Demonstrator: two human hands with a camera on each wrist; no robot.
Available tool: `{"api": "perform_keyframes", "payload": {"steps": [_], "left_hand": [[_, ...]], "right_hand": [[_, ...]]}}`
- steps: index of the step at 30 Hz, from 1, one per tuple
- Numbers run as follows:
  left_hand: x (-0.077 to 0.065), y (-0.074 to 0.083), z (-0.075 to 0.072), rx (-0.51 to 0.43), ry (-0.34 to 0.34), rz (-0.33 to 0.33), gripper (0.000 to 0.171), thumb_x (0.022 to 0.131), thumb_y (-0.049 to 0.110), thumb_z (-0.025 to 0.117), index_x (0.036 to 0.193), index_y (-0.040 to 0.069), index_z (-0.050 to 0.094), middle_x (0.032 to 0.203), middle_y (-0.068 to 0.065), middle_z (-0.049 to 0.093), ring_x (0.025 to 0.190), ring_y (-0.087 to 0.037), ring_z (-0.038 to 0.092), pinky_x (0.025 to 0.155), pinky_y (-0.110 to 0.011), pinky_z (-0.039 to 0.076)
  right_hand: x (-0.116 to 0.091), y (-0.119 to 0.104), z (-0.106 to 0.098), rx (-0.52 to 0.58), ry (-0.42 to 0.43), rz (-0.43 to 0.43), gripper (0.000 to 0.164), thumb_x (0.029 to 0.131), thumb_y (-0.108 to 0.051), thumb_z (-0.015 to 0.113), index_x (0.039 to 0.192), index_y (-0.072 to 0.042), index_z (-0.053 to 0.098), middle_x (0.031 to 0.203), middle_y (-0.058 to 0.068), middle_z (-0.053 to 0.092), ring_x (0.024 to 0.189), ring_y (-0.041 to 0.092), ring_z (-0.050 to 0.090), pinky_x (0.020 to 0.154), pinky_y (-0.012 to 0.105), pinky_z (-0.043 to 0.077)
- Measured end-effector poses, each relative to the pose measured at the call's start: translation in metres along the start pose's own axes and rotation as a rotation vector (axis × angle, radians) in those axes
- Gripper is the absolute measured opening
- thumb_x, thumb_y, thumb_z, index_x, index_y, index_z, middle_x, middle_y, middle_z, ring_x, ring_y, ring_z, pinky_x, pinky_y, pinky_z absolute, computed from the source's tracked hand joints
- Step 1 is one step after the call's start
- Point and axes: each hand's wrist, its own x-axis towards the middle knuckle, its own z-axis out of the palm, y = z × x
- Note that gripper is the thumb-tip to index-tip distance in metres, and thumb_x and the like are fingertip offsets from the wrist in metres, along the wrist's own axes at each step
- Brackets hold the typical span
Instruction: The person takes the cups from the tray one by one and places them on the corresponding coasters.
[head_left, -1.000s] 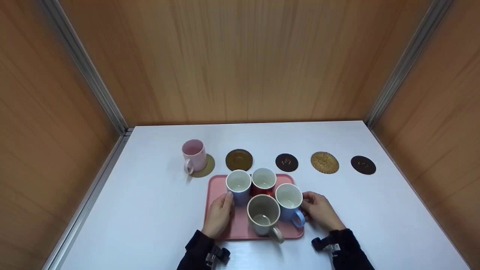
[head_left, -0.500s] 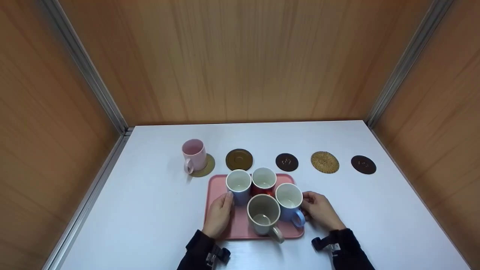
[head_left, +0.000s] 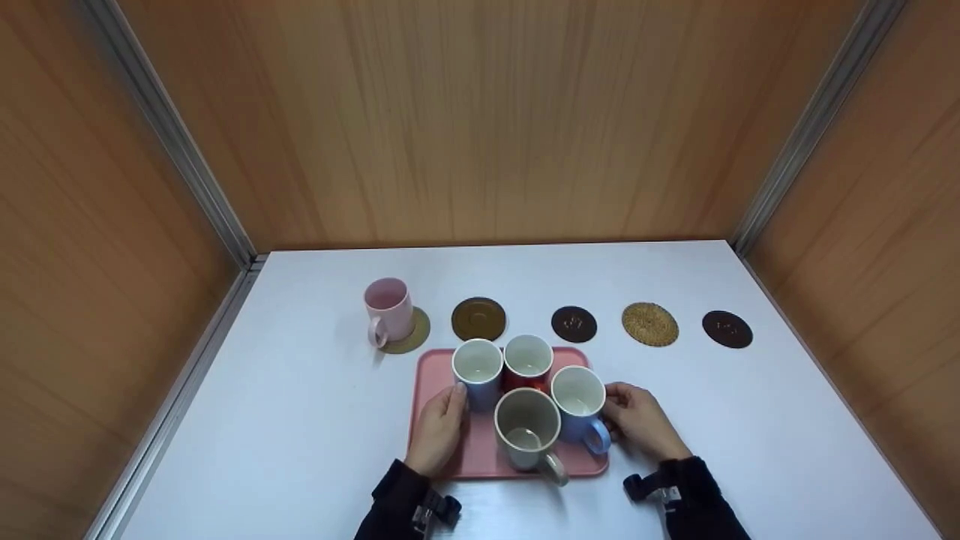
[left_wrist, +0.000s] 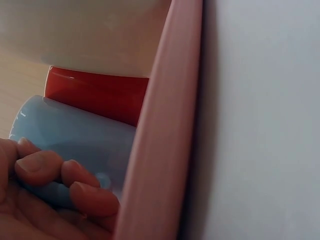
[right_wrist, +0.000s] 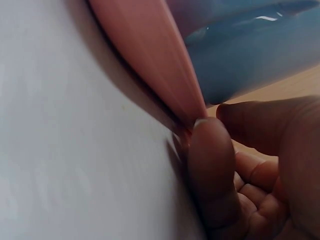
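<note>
My left hand [head_left: 436, 431] grips the handle side of a light blue mug [head_left: 480, 390], with the thumb up near its rim. In the left wrist view the fingers curl by the mug [left_wrist: 75, 132], inside the tray's raised edge. A pink tray [head_left: 480, 457] carries this mug, a red mug [head_left: 517, 379], a grey-beige mug [head_left: 517, 454] and a blue mug [head_left: 574, 429]. At the tray's right side my right hand [head_left: 643, 421] pinches its edge [right_wrist: 165, 65] between thumb and forefinger, close beside the blue mug. All the mugs stand upright with white or pale insides.
A pink mug [head_left: 390, 311] stands partly on an olive coaster [head_left: 420, 334] at the back left. To its right lie a brown coaster [head_left: 478, 319], a dark coaster [head_left: 574, 324], a woven coaster [head_left: 649, 324] and another dark coaster [head_left: 727, 329]. Wooden panels enclose the white table.
</note>
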Motion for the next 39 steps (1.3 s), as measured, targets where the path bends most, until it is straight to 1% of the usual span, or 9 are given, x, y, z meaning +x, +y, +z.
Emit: {"api": "perform_keyframes", "payload": {"steps": [9,13,16,20,24,30,33,35,39], "left_hand": [[0.000,0.001,0.000,0.028,0.014,0.003,0.044,0.116,0.033,0.046,0.078,0.012,0.051,0.071,0.004,0.042,0.066,-0.012,0.042,0.064,-0.026,0.036],[0.000,0.001,0.000,0.024,0.025,0.006,0.043,0.115,0.031,0.048,0.077,0.011,0.051,0.070,0.005,0.042,0.064,-0.011,0.041,0.063,-0.026,0.035],[0.000,0.003,-0.002,-0.030,0.036,-0.005,0.043,0.115,0.030,0.049,0.077,0.009,0.051,0.070,0.004,0.042,0.064,-0.011,0.041,0.063,-0.026,0.035],[0.000,0.003,-0.005,-0.076,0.046,-0.013,0.044,0.116,0.030,0.047,0.076,0.012,0.046,0.070,0.003,0.040,0.064,-0.012,0.040,0.063,-0.026,0.034],[0.000,0.002,-0.008,-0.082,0.059,-0.028,0.044,0.116,0.031,0.044,0.076,0.014,0.045,0.069,0.004,0.042,0.063,-0.012,0.041,0.062,-0.026,0.035],[0.000,0.006,-0.013,-0.128,0.086,-0.037,0.043,0.117,0.028,0.043,0.078,0.011,0.049,0.070,0.003,0.046,0.064,-0.012,0.045,0.062,-0.025,0.039],[0.006,0.014,-0.018,-0.148,0.100,-0.009,0.044,0.117,0.026,0.042,0.078,0.007,0.050,0.069,0.002,0.046,0.063,-0.013,0.045,0.062,-0.025,0.040],[0.013,0.021,-0.022,-0.157,0.103,0.022,0.042,0.117,0.025,0.042,0.081,0.005,0.051,0.069,0.000,0.047,0.064,-0.013,0.046,0.063,-0.025,0.041],[0.038,0.036,-0.029,-0.146,0.113,0.092,0.041,0.117,0.023,0.041,0.083,0.003,0.051,0.071,-0.001,0.048,0.066,-0.014,0.047,0.065,-0.025,0.041]], "right_hand": [[0.000,0.000,0.000,0.005,-0.003,0.003,0.030,0.106,-0.020,0.066,0.127,0.002,0.068,0.091,0.002,0.071,0.073,0.016,0.064,0.061,0.028,0.055],[-0.001,-0.001,0.001,0.010,-0.004,-0.001,0.030,0.106,-0.021,0.067,0.126,0.002,0.069,0.089,0.001,0.070,0.073,0.015,0.063,0.060,0.028,0.055],[-0.001,-0.001,0.001,-0.008,0.003,0.008,0.029,0.106,-0.021,0.067,0.125,0.000,0.070,0.089,0.000,0.071,0.073,0.015,0.063,0.060,0.028,0.054],[0.000,0.000,0.000,-0.025,0.011,0.019,0.028,0.106,-0.020,0.066,0.126,-0.001,0.070,0.090,0.002,0.071,0.073,0.015,0.064,0.061,0.028,0.055],[0.001,0.000,0.000,-0.029,0.009,0.020,0.028,0.106,-0.020,0.066,0.126,0.000,0.070,0.090,0.003,0.071,0.072,0.014,0.064,0.062,0.028,0.055],[-0.001,-0.002,-0.001,-0.022,0.008,0.012,0.030,0.106,-0.020,0.066,0.126,0.001,0.069,0.089,0.002,0.070,0.073,0.015,0.064,0.061,0.029,0.056],[0.000,-0.003,-0.001,-0.013,0.007,0.009,0.029,0.106,-0.019,0.066,0.127,0.001,0.069,0.089,0.002,0.070,0.072,0.015,0.063,0.061,0.029,0.055],[0.000,-0.003,-0.001,-0.007,0.002,0.004,0.029,0.106,-0.019,0.066,0.126,0.001,0.069,0.088,0.002,0.070,0.071,0.015,0.063,0.060,0.028,0.055],[0.001,0.000,-0.001,0.007,-0.004,-0.012,0.029,0.106,-0.019,0.066,0.126,0.002,0.069,0.089,0.002,0.070,0.071,0.014,0.063,0.060,0.028,0.055]]}}
